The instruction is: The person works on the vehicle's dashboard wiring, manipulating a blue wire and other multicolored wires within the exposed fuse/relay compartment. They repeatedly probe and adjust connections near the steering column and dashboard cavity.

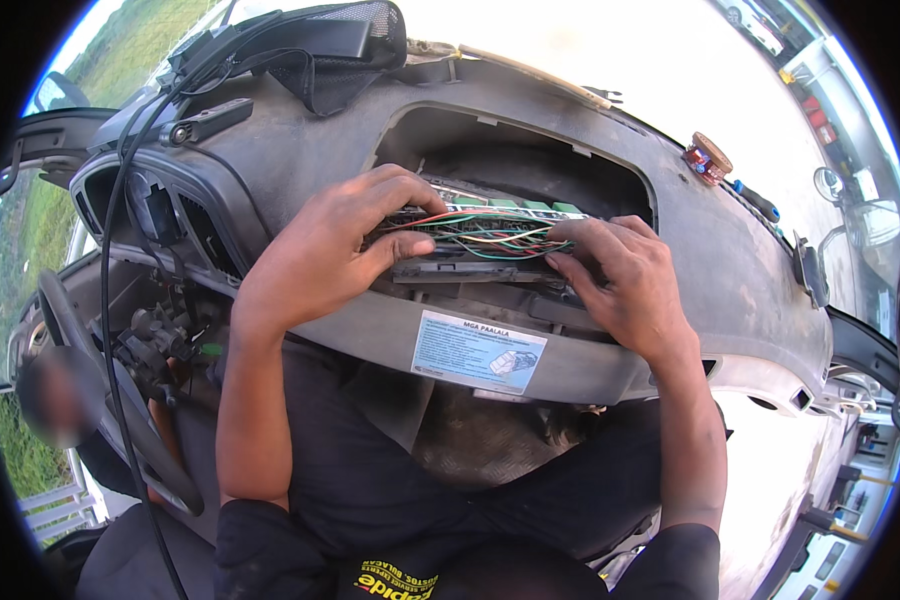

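Observation:
A bundle of thin wires (500, 236), red, green, yellow and white, runs across a black electrical box with green parts (535, 208) on it. The box sits at the mouth of an opening in the dashboard. My left hand (355, 235) curls round the left end of the bundle, thumb below and index finger above, with wires passing between them. At the right end, my right hand (620, 270) pinches the wires between thumb and fingers. A black strip (470, 272) lies along the box's near side. The hands partly hide both ends of the box.
The grey dashboard (300, 170) surrounds the opening (510, 145). On top lie a black mesh pouch (355, 60), a reddish roll (708, 158) and a screwdriver (756, 200). A black cable (107, 300) hangs past the steering wheel (155, 440). Another person sits at left.

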`<state>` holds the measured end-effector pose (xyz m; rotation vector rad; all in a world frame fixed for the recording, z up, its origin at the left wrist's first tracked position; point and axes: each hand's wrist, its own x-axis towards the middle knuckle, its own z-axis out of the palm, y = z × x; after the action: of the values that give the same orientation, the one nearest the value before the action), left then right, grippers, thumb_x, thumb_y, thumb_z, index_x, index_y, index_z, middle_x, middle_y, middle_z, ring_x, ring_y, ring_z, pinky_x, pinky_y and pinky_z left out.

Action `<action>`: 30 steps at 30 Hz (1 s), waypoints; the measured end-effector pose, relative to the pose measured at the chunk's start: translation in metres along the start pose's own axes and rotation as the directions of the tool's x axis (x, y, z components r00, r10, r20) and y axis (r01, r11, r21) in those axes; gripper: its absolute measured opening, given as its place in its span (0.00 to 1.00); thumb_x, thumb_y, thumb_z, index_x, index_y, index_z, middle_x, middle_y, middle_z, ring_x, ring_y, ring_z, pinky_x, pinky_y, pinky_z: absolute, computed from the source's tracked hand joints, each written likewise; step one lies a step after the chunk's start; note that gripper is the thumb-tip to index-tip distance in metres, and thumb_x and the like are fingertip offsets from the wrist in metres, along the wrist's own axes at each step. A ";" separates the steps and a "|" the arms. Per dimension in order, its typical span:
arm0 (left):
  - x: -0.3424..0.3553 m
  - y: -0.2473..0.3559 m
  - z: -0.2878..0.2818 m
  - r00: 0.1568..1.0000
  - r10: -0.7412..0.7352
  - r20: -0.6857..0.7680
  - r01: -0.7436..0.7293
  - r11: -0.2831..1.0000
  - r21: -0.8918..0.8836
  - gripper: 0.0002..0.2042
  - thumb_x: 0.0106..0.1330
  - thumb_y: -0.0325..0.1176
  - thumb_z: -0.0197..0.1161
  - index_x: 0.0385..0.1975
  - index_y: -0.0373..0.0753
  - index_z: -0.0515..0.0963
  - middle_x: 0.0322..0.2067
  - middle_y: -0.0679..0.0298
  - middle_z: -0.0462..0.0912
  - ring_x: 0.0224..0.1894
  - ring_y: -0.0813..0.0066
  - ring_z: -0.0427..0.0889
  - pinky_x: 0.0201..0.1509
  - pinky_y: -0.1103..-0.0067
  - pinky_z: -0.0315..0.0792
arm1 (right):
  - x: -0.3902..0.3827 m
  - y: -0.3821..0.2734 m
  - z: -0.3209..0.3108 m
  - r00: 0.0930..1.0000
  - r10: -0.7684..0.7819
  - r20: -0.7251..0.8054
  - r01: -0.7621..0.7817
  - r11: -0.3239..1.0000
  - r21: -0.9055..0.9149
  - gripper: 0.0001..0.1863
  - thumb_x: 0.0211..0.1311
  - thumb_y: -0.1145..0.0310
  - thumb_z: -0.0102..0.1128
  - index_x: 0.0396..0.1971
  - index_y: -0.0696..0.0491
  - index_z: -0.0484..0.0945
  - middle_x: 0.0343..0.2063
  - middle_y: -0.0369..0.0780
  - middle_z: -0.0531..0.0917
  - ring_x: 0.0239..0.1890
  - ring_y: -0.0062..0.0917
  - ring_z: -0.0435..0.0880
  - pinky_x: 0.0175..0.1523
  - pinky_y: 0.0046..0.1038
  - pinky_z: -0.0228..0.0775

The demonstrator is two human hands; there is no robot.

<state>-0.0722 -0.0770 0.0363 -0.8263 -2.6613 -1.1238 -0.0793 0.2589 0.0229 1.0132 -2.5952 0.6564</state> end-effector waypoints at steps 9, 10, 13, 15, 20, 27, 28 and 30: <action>0.001 0.007 -0.001 0.996 -0.083 0.027 0.079 0.989 0.122 0.12 0.77 0.26 0.75 0.57 0.38 0.87 0.50 0.54 0.95 0.49 0.48 0.95 0.55 0.63 0.85 | 0.001 -0.004 -0.006 0.993 0.117 0.023 -0.118 0.993 0.012 0.14 0.73 0.66 0.80 0.53 0.51 0.89 0.41 0.39 0.89 0.43 0.38 0.91 0.55 0.41 0.83; 0.001 0.006 0.000 0.997 -0.075 0.016 0.072 0.988 0.136 0.11 0.77 0.25 0.74 0.57 0.38 0.87 0.49 0.54 0.95 0.48 0.47 0.95 0.54 0.62 0.85 | 0.002 -0.007 -0.006 0.982 0.189 0.022 -0.190 0.979 0.076 0.14 0.73 0.66 0.80 0.53 0.51 0.89 0.42 0.39 0.88 0.44 0.38 0.91 0.54 0.41 0.83; 0.001 0.006 0.008 0.999 -0.014 -0.044 0.019 0.993 0.115 0.09 0.80 0.27 0.71 0.55 0.38 0.83 0.44 0.54 0.92 0.39 0.46 0.91 0.43 0.56 0.80 | 0.004 -0.008 -0.007 0.969 0.245 0.036 -0.247 0.964 0.100 0.14 0.73 0.66 0.80 0.53 0.52 0.89 0.47 0.39 0.87 0.46 0.38 0.90 0.53 0.42 0.84; 0.003 0.009 0.009 0.997 -0.037 -0.063 0.042 0.996 0.077 0.09 0.80 0.26 0.70 0.55 0.39 0.83 0.45 0.55 0.93 0.39 0.47 0.91 0.43 0.55 0.80 | 0.004 -0.005 -0.006 0.980 0.196 0.016 -0.197 0.979 0.049 0.13 0.73 0.66 0.80 0.53 0.52 0.89 0.49 0.40 0.86 0.47 0.39 0.90 0.52 0.43 0.84; 0.006 0.015 0.007 1.000 -0.014 -0.008 0.015 0.993 0.117 0.09 0.80 0.22 0.67 0.55 0.42 0.85 0.49 0.59 0.93 0.42 0.49 0.93 0.46 0.56 0.82 | 0.002 -0.005 -0.006 0.984 0.177 -0.027 -0.177 0.984 0.018 0.12 0.74 0.67 0.80 0.52 0.51 0.89 0.52 0.39 0.85 0.52 0.39 0.90 0.54 0.44 0.85; 0.004 0.008 0.012 1.000 -0.008 0.020 0.005 0.994 0.105 0.13 0.79 0.26 0.71 0.58 0.47 0.91 0.55 0.63 0.93 0.51 0.54 0.93 0.54 0.60 0.85 | 0.001 0.007 -0.020 0.993 0.108 0.051 -0.105 0.993 -0.056 0.13 0.75 0.79 0.71 0.55 0.53 0.91 0.51 0.42 0.88 0.53 0.44 0.91 0.58 0.45 0.84; 0.004 0.007 0.011 0.999 -0.014 0.031 0.011 0.996 0.087 0.14 0.79 0.27 0.72 0.59 0.48 0.92 0.56 0.63 0.93 0.52 0.55 0.92 0.55 0.60 0.85 | 0.001 0.010 -0.023 0.992 0.112 0.054 -0.110 0.993 -0.052 0.14 0.76 0.78 0.70 0.56 0.52 0.90 0.51 0.42 0.88 0.52 0.44 0.90 0.58 0.45 0.84; 0.003 0.008 0.010 0.999 -0.011 0.037 0.008 0.998 0.067 0.15 0.78 0.28 0.73 0.61 0.48 0.92 0.57 0.64 0.93 0.52 0.55 0.92 0.56 0.61 0.85 | 0.001 0.014 -0.030 0.987 0.142 0.081 -0.139 0.989 -0.046 0.14 0.78 0.77 0.68 0.58 0.52 0.89 0.50 0.42 0.89 0.52 0.45 0.90 0.57 0.46 0.84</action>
<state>-0.0701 -0.0643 0.0355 -0.8313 -2.7197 -1.0250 -0.0871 0.2828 0.0445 0.8701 -2.7615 0.6043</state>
